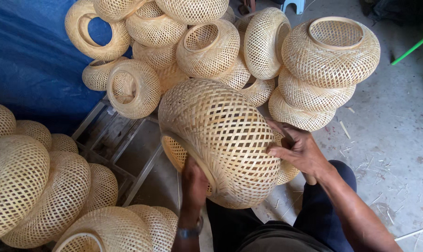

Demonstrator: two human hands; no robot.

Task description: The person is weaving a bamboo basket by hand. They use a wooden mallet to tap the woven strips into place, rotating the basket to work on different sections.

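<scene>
A round woven bamboo basket (221, 135) with an open lattice weave is held tilted over my lap, its ringed opening facing lower left. My left hand (193, 179) grips the rim of that opening from below, fingers reaching inside. My right hand (298, 149) presses against the basket's right side, fingers curled on the weave. A second, smaller woven piece (287, 171) shows partly behind the basket under my right hand.
Several similar woven baskets are piled ahead (207, 46), stacked at the right (330, 51) and heaped at the lower left (34, 182). A blue tarp (29, 60) hangs at the left. A grey metal frame (123, 149) lies on the concrete floor (389, 135), strewn with bamboo slivers.
</scene>
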